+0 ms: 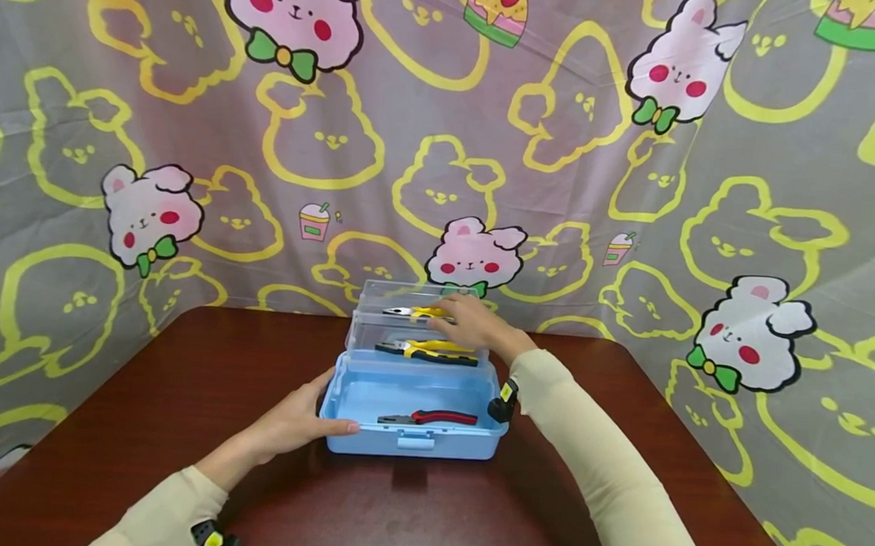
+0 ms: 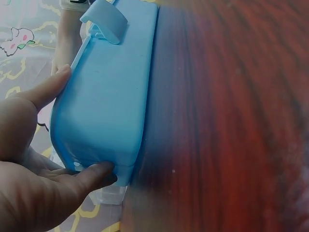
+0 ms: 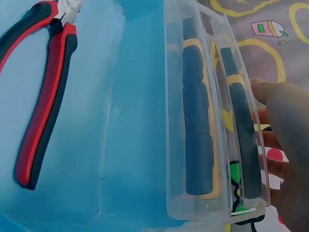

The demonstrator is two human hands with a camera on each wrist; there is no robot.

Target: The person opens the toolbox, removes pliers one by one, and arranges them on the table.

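A blue toolbox (image 1: pixel 342 442) stands on the table, its clear tiers raised at the back. My left hand (image 1: pixel 292 413) grips its left end, thumb along the front rim and fingers round the side. My right hand (image 1: pixel 472 319) holds the upper clear tray (image 3: pixel 264 193) at its far edge, beside yellow-and-black pliers (image 1: pixel 406 311) lying there. Another pair of yellow-and-black pliers (image 1: pixel 427 352) lies in the lower clear tray (image 1: pixel 357 335). Red-and-black pliers (image 1: pixel 438 418) rest in the blue base. Some right fingertips are hidden behind the tray edge.
The dark red-brown table (image 1: pixel 145 423) spreads around the box. A patterned curtain (image 1: pixel 382 189) hangs behind the table and along both sides. At the front of the box is a blue latch (image 2: pixel 108 21), hanging loose.
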